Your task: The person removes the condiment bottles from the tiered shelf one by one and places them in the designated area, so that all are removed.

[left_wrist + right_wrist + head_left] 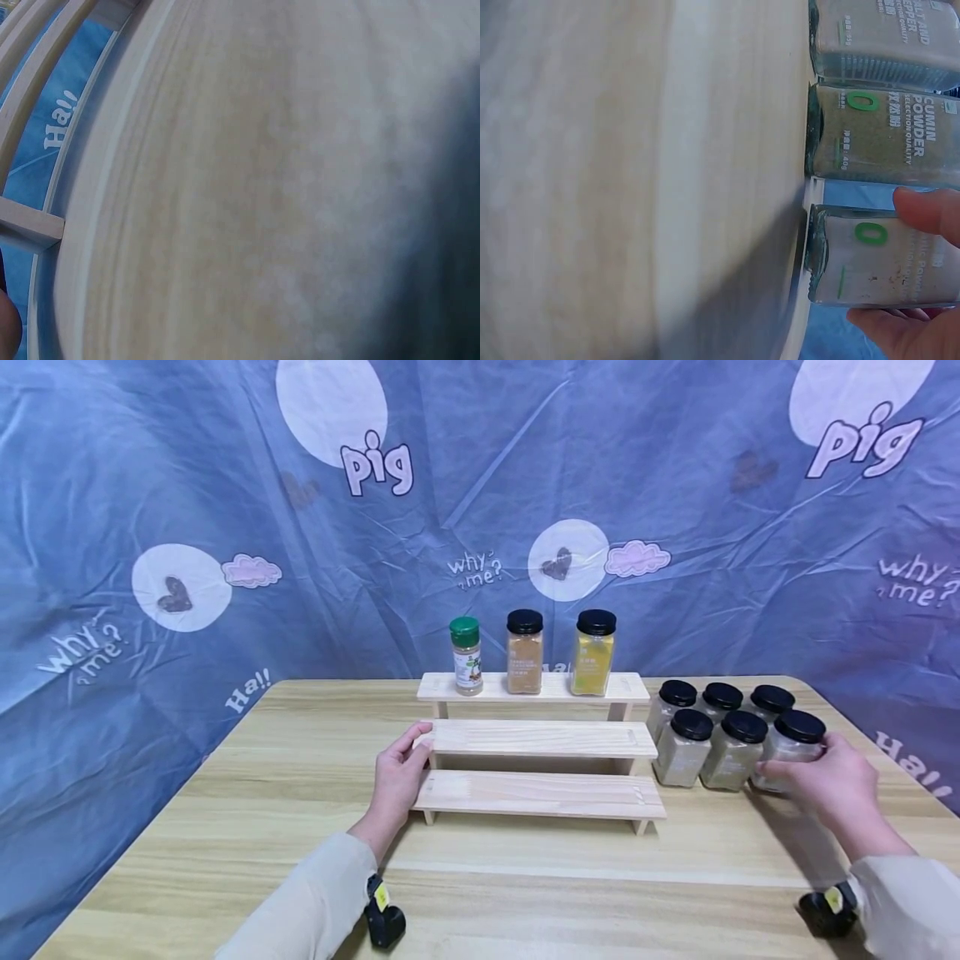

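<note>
A three-tier wooden spice rack [540, 739] stands on the table. My left hand [399, 777] holds the left end of its middle shelf, with thumb and fingers at the shelf's edge. At the right, my right hand [836, 781] grips a black-capped glass spice jar [797, 739] of pale powder, thumb on one side and fingers on the other. In the right wrist view this jar [877, 259] stands upright beside a cumin powder jar [885, 135], a gap between them. The top shelf bears a green-capped shaker [467, 658], a jar of orange-brown powder [525, 653] and a jar of yellow powder [594, 656].
Several more black-capped jars [684, 752] stand close together in two rows, right of the rack. The middle and bottom shelves [536, 793] show bare wood. A blue printed cloth [450, 485] hangs behind the wood-grain table [247, 827].
</note>
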Motion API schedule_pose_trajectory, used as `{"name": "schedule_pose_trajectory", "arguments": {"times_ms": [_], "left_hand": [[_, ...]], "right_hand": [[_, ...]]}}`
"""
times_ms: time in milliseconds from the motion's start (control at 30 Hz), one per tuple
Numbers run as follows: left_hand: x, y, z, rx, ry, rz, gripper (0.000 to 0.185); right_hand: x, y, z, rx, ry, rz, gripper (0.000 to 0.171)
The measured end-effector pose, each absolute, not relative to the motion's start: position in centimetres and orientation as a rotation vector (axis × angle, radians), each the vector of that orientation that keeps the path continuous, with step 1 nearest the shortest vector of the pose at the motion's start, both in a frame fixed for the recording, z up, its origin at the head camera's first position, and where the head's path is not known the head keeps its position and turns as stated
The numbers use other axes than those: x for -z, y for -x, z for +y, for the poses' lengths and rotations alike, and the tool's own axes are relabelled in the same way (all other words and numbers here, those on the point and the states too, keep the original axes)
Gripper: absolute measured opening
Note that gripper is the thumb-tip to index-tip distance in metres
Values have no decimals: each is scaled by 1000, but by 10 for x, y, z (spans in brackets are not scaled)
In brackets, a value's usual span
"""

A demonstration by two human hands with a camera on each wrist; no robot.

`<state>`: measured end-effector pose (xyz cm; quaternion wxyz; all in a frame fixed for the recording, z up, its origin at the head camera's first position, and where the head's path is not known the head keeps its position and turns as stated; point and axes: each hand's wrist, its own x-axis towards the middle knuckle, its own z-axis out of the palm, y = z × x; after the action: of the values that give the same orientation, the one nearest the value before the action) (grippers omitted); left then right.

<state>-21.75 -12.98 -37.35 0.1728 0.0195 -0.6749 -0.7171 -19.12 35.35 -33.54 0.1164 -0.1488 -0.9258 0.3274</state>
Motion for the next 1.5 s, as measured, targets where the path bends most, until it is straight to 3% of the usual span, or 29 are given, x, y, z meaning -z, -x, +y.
{"name": "schedule_pose_trajectory", "arguments": {"times_ms": [233, 867, 1233, 1500], "left_hand": [[373, 218, -130, 2021, -54, -1925, 29], [372, 218, -129, 2026, -60, -1922, 29], [373, 217, -129, 1993, -78, -1939, 28], [374, 219, -132, 1983, -80, -1957, 28]], "right_hand": [[339, 194, 356, -970, 447, -2727, 81], [336, 193, 351, -955, 421, -2736, 70], [324, 195, 356, -1043, 340, -2763, 97], [293, 198, 353, -1056, 327, -2695, 96]]}}
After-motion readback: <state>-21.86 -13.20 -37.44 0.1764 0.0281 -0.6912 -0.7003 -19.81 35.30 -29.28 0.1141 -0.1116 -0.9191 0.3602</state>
